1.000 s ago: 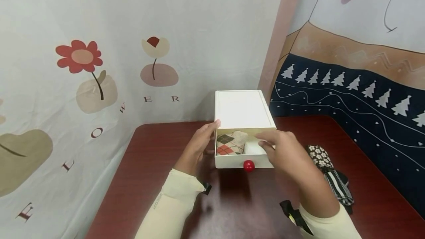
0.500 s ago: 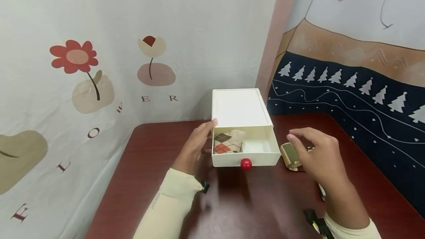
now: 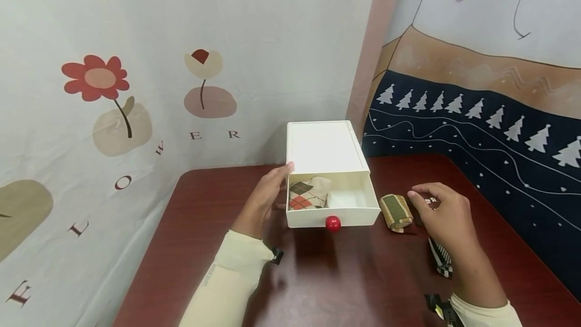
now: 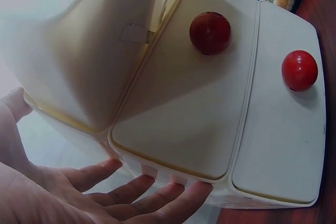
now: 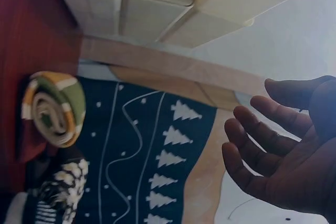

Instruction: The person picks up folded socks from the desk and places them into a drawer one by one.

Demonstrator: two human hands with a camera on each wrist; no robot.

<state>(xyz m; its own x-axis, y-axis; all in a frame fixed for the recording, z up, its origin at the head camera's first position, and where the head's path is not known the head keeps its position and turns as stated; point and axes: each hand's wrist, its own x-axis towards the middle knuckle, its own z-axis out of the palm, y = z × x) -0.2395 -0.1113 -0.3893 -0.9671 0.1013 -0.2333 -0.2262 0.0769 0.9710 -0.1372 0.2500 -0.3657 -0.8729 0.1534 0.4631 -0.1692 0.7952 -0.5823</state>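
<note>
- Against the left side of the white drawer box (image 3: 324, 146): left hand (image 3: 263, 201), fingers straight, pressed flat to the wall, holding nothing.
- Just right of that hand: pulled-out drawer (image 3: 358, 216) with red knob (image 3: 333, 223) on its front; inside, nearest the hand, an argyle sock roll (image 3: 307, 195).
- Over the table (image 3: 354, 276), well right of the drawer: right hand (image 3: 442, 216), fingers loosely spread and relaxed, gripping nothing.
- Just left of its fingertips: green-and-tan striped sock roll (image 3: 396, 212), lying on the table between hand and drawer, apart from both.
- Under and behind that hand: dark patterned socks (image 3: 440, 261), partly hidden.
- Behind everything: flower-print cloth (image 3: 136, 90) and tree-pattern cloth (image 3: 499, 130).
</note>
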